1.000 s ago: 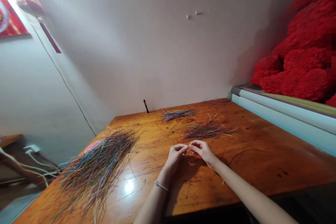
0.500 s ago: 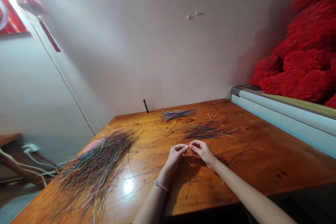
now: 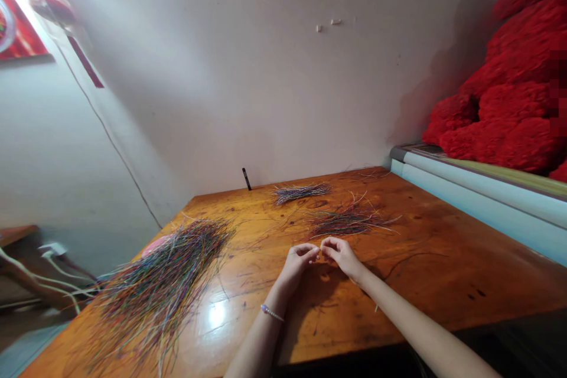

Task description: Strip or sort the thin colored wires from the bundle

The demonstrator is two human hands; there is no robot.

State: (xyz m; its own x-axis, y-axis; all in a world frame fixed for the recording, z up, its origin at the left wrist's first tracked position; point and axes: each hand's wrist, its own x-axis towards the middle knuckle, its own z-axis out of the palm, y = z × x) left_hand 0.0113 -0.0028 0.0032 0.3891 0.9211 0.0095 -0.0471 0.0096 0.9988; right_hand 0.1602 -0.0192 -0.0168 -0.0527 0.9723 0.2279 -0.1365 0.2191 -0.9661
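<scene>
My left hand (image 3: 302, 260) and my right hand (image 3: 340, 255) meet fingertip to fingertip just above the wooden table (image 3: 354, 319). Each hand is closed in a pinch, thumb against fingers. Whatever lies between the fingertips is too small to make out; a thin strand end (image 3: 376, 308) shows below my right wrist. Just beyond the hands lies a loose bundle of reddish and dark thin strands (image 3: 343, 221). Behind it sits a smaller bundle of bluish-grey strands (image 3: 301, 192). A big pile of multicoloured thin strands (image 3: 172, 277) spreads over the table's left side.
A black pen-like stick (image 3: 246, 179) stands at the table's back edge by the wall. Something pink (image 3: 156, 246) pokes out behind the big pile. On the right, red fluffy bundles (image 3: 514, 100) are heaped above a pale blue-white ledge (image 3: 478, 189). White plugs and cables (image 3: 52, 250) hang at left.
Almost nothing differs. Both hands keep the same pinched pose in the same place, and the strand bundles lie as before; the view has shifted very slightly.
</scene>
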